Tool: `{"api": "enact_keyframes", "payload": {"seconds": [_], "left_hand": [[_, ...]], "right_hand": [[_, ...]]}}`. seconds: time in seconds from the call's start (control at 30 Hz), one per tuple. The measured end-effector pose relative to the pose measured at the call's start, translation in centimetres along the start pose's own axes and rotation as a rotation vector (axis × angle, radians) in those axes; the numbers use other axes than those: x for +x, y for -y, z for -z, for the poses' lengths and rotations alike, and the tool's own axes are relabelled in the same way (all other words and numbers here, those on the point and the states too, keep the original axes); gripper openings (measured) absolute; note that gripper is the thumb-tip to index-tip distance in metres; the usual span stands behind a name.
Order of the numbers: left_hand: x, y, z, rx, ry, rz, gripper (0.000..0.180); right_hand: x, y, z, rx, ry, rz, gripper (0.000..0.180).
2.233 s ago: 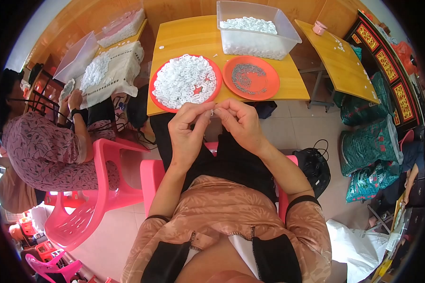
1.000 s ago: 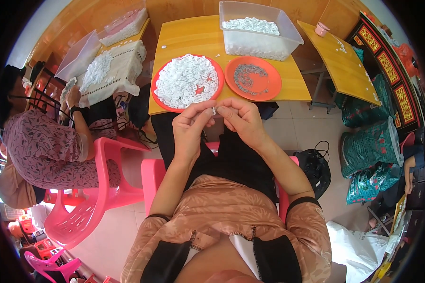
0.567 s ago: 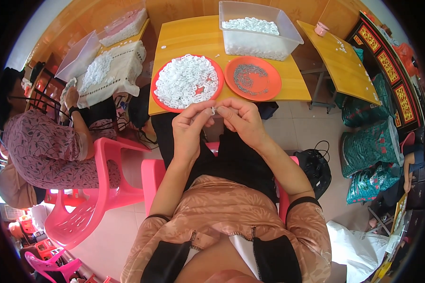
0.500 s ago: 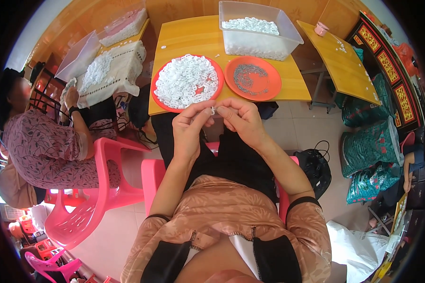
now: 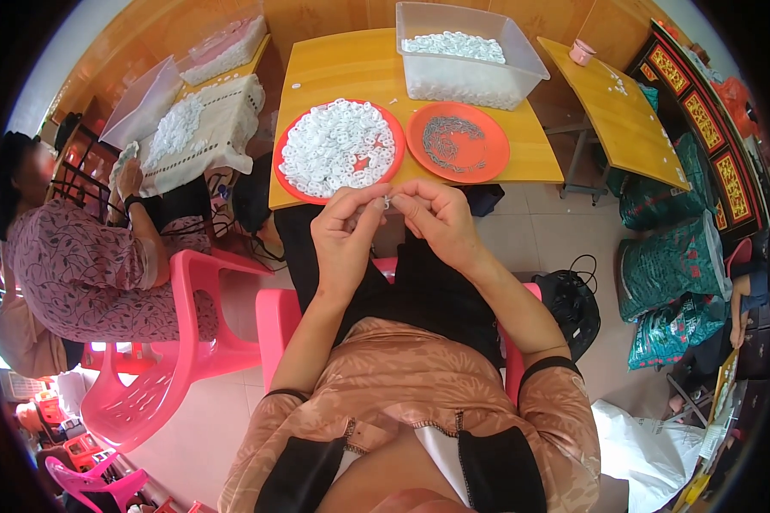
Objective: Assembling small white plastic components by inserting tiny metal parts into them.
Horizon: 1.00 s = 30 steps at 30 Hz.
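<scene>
In front of my lap, just off the table's near edge, both hands meet fingertip to fingertip. My left hand (image 5: 344,235) is closed in a pinch on a small white plastic piece (image 5: 387,203). From the other side, the thumb and forefinger of my right hand (image 5: 443,227) close at the same piece; whatever else they pinch is too small to see. Just beyond my left hand, a red round tray (image 5: 280,175) holds a heap of white ring-like plastic pieces (image 5: 334,145). To its right, an orange-red plate (image 5: 492,150) carries small thin metal parts (image 5: 443,141).
A clear plastic bin (image 5: 453,85) of white pieces stands at the table's (image 5: 338,64) back. At left, a co-worker (image 5: 85,265) sits beside a cloth-covered table with white pieces. A pink chair (image 5: 184,342) stands between us. Green sacks (image 5: 667,265) and a black bag (image 5: 567,308) lie right.
My left hand has shifted very slightly, its fingers a little more curled. Both hands stay pinched together at the small white plastic piece.
</scene>
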State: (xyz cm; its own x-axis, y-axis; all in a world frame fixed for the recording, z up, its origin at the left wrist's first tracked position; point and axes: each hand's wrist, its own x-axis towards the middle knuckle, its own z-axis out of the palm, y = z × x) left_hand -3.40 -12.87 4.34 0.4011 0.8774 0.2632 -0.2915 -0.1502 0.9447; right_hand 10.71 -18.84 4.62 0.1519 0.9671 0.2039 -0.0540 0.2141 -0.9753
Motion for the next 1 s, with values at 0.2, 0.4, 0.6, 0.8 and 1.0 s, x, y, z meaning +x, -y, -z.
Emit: {"api": "enact_keyframes", "payload": {"seconds": [0.2,0.4,0.6,0.8,1.0], "left_hand": [[-0.1,-0.3,0.0,0.327,-0.009,-0.211,0.017],[0.1,-0.3,0.2,0.305,0.011,-0.178,0.016],[0.4,0.2,0.2,0.332,0.021,-0.174,0.018],[0.3,-0.2,-0.1,0.424,0.05,-0.259,0.016],[0.4,0.9,0.2,0.323,0.052,-0.17,0.017]], "right_hand": [[-0.1,-0.2,-0.2,-0.031,-0.012,0.028,0.014],[0.0,-0.3,0.0,-0.038,-0.009,0.022,0.014],[0.0,-0.4,-0.4,-0.061,-0.032,0.033,0.014],[0.1,-0.9,-0.1,-0.161,-0.06,0.027,0.014],[0.2,-0.6,0.0,-0.114,-0.055,0.036,0.014]]}}
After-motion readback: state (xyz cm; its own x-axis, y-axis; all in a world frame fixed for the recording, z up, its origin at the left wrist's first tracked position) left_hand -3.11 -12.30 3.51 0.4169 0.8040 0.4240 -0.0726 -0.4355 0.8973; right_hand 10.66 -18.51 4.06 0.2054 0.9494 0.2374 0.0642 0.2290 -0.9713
